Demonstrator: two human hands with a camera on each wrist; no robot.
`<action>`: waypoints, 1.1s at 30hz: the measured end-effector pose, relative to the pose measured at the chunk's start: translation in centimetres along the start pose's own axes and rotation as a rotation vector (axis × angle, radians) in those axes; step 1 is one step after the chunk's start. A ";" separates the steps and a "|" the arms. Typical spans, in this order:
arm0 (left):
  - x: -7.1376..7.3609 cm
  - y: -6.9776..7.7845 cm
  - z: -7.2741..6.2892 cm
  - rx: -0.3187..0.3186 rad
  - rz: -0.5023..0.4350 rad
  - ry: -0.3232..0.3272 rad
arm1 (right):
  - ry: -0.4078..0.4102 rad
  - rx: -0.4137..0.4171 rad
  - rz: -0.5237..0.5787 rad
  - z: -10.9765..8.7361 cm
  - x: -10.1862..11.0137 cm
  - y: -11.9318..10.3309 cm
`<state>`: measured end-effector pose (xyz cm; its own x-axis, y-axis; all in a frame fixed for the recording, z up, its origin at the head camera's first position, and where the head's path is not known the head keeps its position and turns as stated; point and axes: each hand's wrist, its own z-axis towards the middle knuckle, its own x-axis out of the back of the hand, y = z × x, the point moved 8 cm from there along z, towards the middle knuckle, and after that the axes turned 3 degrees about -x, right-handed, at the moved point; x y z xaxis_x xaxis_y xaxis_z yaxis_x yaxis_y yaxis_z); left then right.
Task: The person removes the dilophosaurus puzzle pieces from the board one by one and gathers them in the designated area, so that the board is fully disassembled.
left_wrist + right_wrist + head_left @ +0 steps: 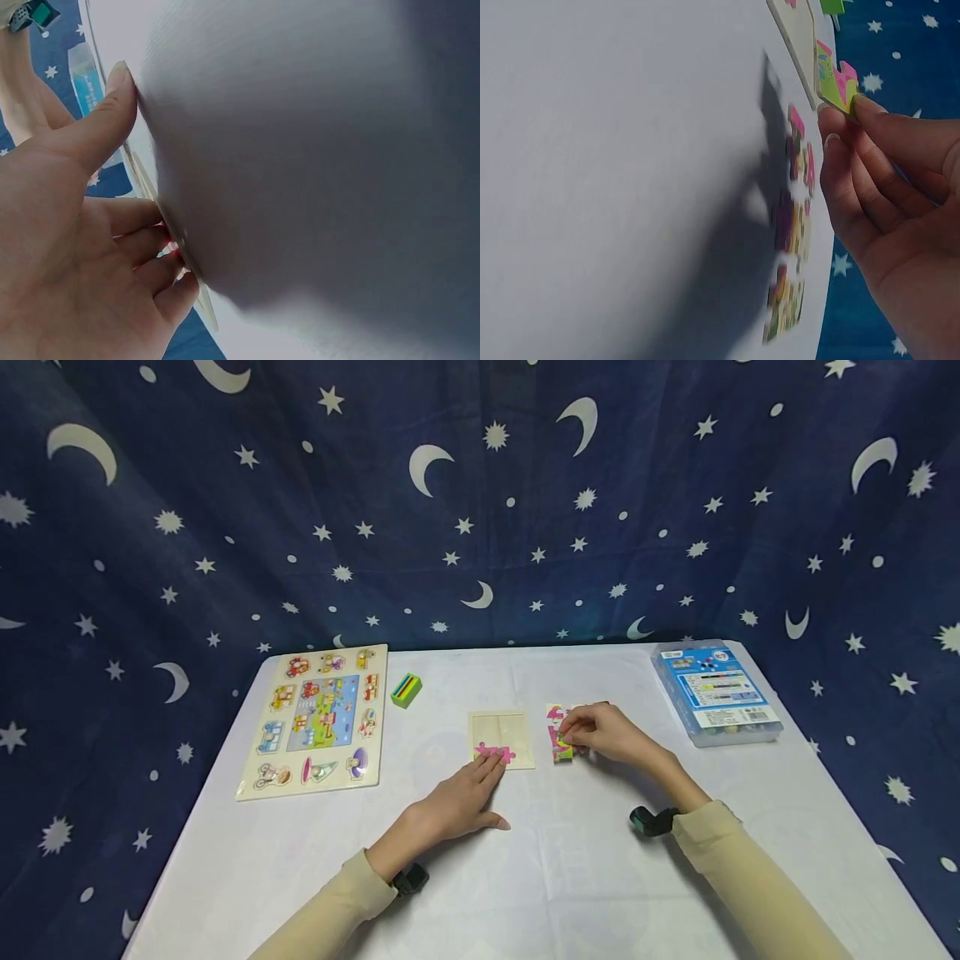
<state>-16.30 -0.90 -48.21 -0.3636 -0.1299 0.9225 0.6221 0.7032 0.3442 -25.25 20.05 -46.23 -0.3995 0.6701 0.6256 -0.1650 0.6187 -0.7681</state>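
Observation:
A small square wooden puzzle tray (pixel 517 725) lies mid-table, with pink jigsaw pieces (pixel 489 749) along its near side. The fingertips of my left hand (pixel 456 802) rest on those pieces and the tray's near edge, thumb spread onto the cloth. To the right of the tray, my right hand (pixel 611 735) pinches a green and pink puzzle piece (pixel 832 81) between thumb and fingers, raised above the table in the right wrist view. Several loose puzzle pieces (pixel 784 221) lie on the cloth beneath that hand, partly hidden by it in the head view.
A larger wooden picture board (pixel 337 777) lies at the left. Behind the tray to the left is a small green block (pixel 407 691) with coloured stripes. A clear case with a blue label (pixel 720 693) stands back right. A starry dark-blue curtain (pixel 480 560) hangs behind the table.

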 end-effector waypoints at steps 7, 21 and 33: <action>0.0 0.3 0.2 0.003 0.015 -0.007 | 0.048 -0.047 -0.023 -1.9 2.3 1.7; -0.1 0.2 -0.1 0.007 0.001 0.007 | 0.057 -0.127 -0.035 -3.8 4.6 5.6; 0.2 0.3 -0.1 -0.003 -0.005 0.011 | 0.051 -0.198 -0.052 -4.2 5.2 7.2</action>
<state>-16.15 -0.80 -47.91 -0.3586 -0.1413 0.9228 0.6227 0.7002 0.3492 -24.70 29.74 -47.98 -0.3483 0.6520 0.6735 -0.0019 0.7180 -0.6961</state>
